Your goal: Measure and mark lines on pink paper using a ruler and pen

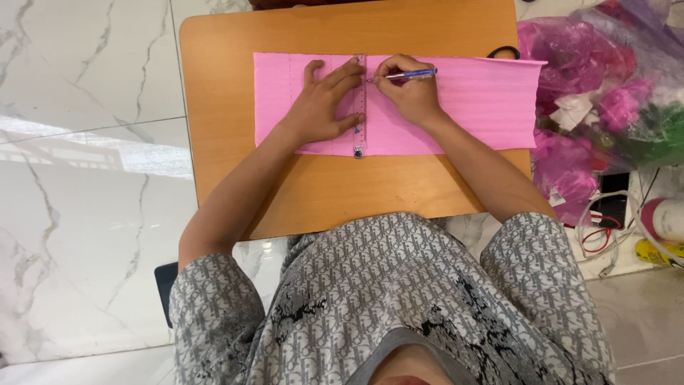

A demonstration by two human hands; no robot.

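A wide pink sheet (470, 100) lies flat across a small wooden table (335, 189). A clear ruler (360, 107) stands across the sheet from its far edge to its near edge. My left hand (324, 103) lies spread flat on the sheet, fingertips pressing the ruler. My right hand (410, 93) grips a blue pen (410, 73), its tip touching the sheet at the ruler's right edge near the far end. Faint drawn lines show on the sheet left of the ruler.
Black scissor handles (504, 51) peek out past the sheet's far right edge. Plastic bags of pink material (591, 78) crowd the floor to the right, with cables (605, 228), a white bottle (662, 219) and a yellow object (659, 251). Marble floor (85, 178) lies left.
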